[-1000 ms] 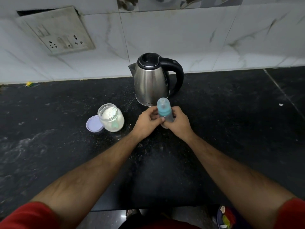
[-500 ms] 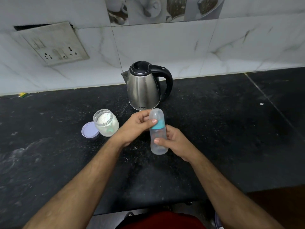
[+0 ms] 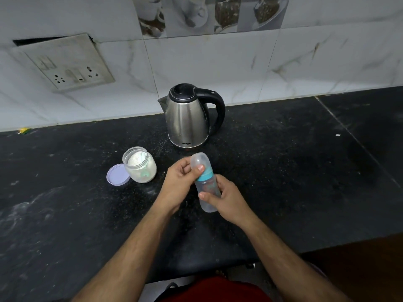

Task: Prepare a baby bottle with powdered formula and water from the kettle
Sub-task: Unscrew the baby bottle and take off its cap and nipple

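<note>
I hold a clear baby bottle (image 3: pixel 207 190) with a teal collar above the black counter (image 3: pixel 283 171), tilted slightly left. My right hand (image 3: pixel 226 199) grips its body. My left hand (image 3: pixel 181 182) grips the translucent cap (image 3: pixel 199 161) on top. A steel kettle (image 3: pixel 187 118) with a black lid and handle stands behind the bottle, lid shut. An open glass jar of white powder (image 3: pixel 139 167) sits to the left, with a greenish scoop inside. Its lilac lid (image 3: pixel 117 177) lies beside it on the counter.
A white tiled wall rises behind the counter, with a switch and socket plate (image 3: pixel 65 64) at the upper left. Spilled powder dusts the counter around the jar. The counter's front edge runs near my body, with a lower step at the right.
The bottle has been lifted off the counter and drawn toward me. My left hand has shifted up onto the cap while my right hand has slid down the body.
</note>
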Demonstrator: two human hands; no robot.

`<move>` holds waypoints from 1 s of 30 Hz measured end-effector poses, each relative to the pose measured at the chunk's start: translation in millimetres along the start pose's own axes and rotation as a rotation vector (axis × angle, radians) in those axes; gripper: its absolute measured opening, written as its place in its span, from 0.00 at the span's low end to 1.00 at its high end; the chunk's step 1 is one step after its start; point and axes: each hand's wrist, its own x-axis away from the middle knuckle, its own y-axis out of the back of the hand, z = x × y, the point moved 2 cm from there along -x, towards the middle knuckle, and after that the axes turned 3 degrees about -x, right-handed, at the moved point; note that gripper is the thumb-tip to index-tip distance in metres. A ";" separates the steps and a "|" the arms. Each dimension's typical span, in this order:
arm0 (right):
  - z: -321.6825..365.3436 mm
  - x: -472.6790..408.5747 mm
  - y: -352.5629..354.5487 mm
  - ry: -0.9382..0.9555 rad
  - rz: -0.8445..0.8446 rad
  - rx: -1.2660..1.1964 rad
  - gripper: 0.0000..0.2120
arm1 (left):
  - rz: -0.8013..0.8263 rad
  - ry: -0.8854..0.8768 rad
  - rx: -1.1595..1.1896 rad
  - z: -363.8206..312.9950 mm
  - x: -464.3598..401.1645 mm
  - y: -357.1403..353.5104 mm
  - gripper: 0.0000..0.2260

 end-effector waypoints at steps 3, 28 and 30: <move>-0.8 -1.1 3.1 -0.003 0.019 0.032 0.19 | 0.013 0.005 -0.012 -0.8 -0.9 4.4 0.15; -60.5 -32.1 105.6 -0.074 -0.362 0.311 0.32 | -0.029 0.078 -0.703 65.4 -106.7 -39.0 0.21; -60.5 -36.2 108.6 -0.068 -0.378 0.316 0.34 | -0.019 0.031 -0.800 71.2 -109.1 -43.1 0.24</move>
